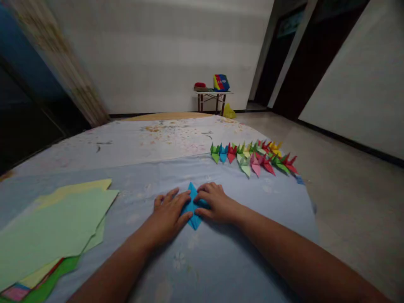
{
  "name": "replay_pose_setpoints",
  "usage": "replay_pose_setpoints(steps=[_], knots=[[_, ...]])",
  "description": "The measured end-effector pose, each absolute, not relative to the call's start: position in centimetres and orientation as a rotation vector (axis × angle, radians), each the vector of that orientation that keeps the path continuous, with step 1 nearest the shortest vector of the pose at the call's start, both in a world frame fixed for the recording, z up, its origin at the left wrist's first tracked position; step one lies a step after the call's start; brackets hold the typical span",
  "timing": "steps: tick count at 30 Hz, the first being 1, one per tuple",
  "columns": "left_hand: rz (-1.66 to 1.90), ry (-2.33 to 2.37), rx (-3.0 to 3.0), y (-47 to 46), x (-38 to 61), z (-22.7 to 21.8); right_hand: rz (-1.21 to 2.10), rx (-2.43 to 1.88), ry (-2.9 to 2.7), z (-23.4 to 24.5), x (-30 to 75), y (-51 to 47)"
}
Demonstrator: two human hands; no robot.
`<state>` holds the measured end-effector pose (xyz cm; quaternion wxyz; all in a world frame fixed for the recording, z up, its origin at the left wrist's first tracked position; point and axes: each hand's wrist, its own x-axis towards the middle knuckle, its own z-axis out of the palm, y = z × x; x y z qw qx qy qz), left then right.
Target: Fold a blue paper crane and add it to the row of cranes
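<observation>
Two hands are meeting over one blue folded paper (192,206), which is lying on the pale blue cloth (214,269) right in front of the person: a narrow diamond, one tip pointing away, the other pointing back. The left hand (168,210) is lying low with fingers spread wide, touching the paper's left side, thumb near the lower part; no grip is showing there. The right hand (217,204) is curving over the right side, fingers bent, thumb and fingers standing apart around a flap (can't tell whether it's pinching or only pressing).

Handling, as a judgement: the paper is looking very light and thin, probably stiffer where layers are stacking, weak at the tips. It's likely sliding easily on cloth, so a flat pad on one side is making sense as an anchor. Best hold is probably falling on the side edges near the middle, with light pressure; pinching the tips is risking a bend or tear.

Paper sheets (59,227) are lying in a loose stack on the left. Folded cranes (255,163) are standing farther off, right.
</observation>
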<state>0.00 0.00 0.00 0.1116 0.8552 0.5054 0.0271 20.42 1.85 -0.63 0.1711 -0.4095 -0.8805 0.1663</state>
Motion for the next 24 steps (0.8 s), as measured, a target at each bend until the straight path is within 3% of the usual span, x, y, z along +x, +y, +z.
replay_pose_setpoints(steps=[24], knots=[[0.113, 1.42, 2.539, 0.4, -1.2, -0.8, 0.429, -1.133, -2.517, -0.7, 20.5, 1.8]])
